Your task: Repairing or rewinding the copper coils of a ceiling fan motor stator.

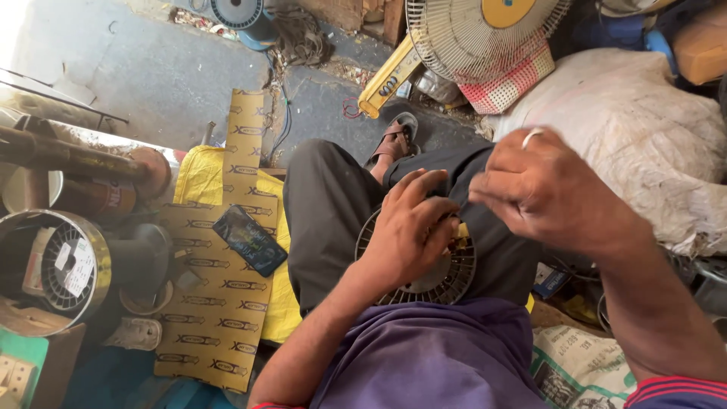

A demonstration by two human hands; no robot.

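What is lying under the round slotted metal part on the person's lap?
The round slotted part rests on the dark trousers. The left hand covers its top, so its centre cannot be seen.

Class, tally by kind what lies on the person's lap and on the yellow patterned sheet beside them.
Round slotted metal motor core, under the left hand: 1
Dark flat mobile phone: 1
Total: 2

the left hand (409, 231) lies palm down low over the lap, its fingers (424, 185) spread and stretched forward, the bare forearm running back toward the body. the right hand (549, 189) is raised a little higher just beside it, back of the hand up, fingertips (485, 198) pinched together and pointing toward the left hand, a ring on one finger.
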